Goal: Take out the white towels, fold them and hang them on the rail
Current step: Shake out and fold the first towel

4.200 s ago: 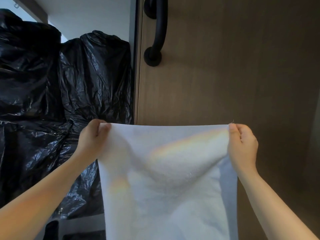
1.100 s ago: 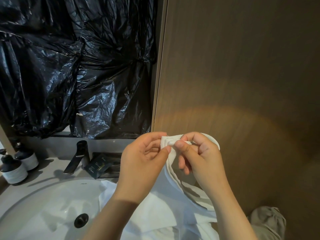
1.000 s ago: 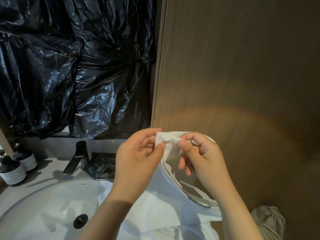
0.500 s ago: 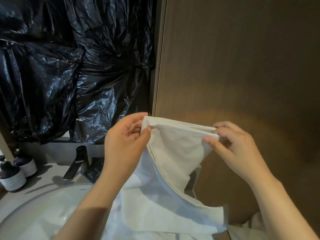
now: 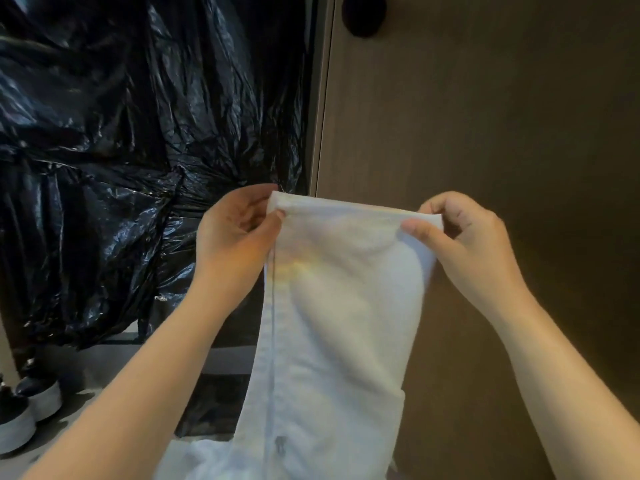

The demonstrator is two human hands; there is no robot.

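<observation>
The left hand (image 5: 235, 233) and right hand (image 5: 464, 237) each pinch a top corner of the white towel (image 5: 339, 306), which hangs folded lengthwise before a brown wooden panel (image 5: 485, 116); crumpled black plastic sheeting (image 5: 121, 150) lies behind, left.

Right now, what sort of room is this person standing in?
Probably a bathroom, perhaps a hotel's: a white towel, dark toiletry bottles on a grey counter, and a black fitting on the wood-panel wall, possibly a towel rail's end.
</observation>
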